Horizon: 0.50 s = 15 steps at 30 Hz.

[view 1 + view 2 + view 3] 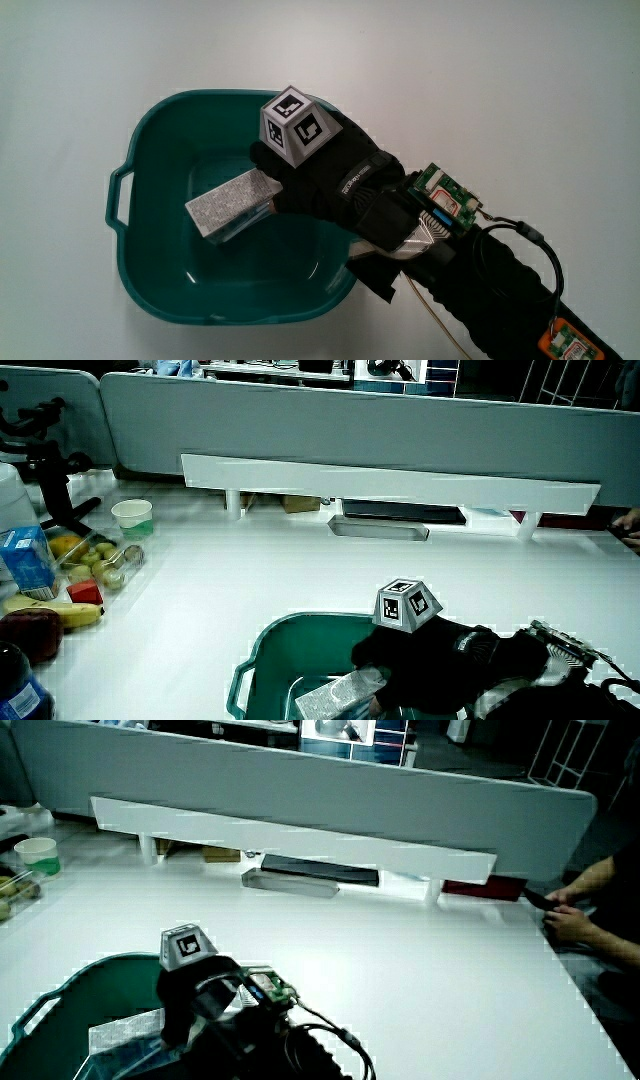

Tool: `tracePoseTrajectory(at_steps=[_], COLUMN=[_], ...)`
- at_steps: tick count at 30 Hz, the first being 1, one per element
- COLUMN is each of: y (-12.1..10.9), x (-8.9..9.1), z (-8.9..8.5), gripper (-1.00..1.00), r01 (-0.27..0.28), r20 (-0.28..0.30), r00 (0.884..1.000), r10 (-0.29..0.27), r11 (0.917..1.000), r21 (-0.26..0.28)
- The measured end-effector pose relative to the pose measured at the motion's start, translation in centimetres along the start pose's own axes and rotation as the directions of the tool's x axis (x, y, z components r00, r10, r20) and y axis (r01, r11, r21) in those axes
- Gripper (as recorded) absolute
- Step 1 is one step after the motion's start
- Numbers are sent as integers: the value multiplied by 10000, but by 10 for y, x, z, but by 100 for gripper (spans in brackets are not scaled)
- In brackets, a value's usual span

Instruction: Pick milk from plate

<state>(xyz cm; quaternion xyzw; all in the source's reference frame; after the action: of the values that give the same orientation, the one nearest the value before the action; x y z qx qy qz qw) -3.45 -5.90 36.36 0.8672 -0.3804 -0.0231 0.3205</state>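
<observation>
Gloved hand [330, 170] inside green tub [150, 130], on white table [500, 90].
Fingers clasped round silver milk carton [232, 203], lying tilted above the tub's floor.

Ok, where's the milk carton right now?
The milk carton lies inside the green basin on the table, with the hand closed around the end nearer the person; a side view shows it too.

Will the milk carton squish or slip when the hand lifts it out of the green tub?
The milk carton looks boxy with flat sides, so probably stiff. The hand wraps one end only, so it might tilt. Its silvery skin may be slippery.
</observation>
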Motion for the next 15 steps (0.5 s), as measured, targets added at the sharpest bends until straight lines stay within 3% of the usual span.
tracePoseTrajectory(at_steps=[2,4,6,7,8,10,13,14,15], y=[-6,-8,-9,-8,-20,-20,-30,-30,-32], x=[-5,-9,-15,-18,-25,-31,-42,-45,-48], z=[5,5,5,3,14,12,18,16,17], gripper=[100,100,100,100,100,100,100,100,100], r01=[-176,-273,-127,-438,-165,-189,-396,-147,-174], r20=[176,362,944,808,1495,1838,2415,2825,2963], r00=[9997,9990,9955,9958,9888,9830,9704,9590,9548], r10=[170,262,99,423,39,44,77,-221,-234], r11=[9992,9992,9995,9989,9964,9968,9911,9917,9908], r21=[351,305,292,168,829,771,1273,1277,1341])
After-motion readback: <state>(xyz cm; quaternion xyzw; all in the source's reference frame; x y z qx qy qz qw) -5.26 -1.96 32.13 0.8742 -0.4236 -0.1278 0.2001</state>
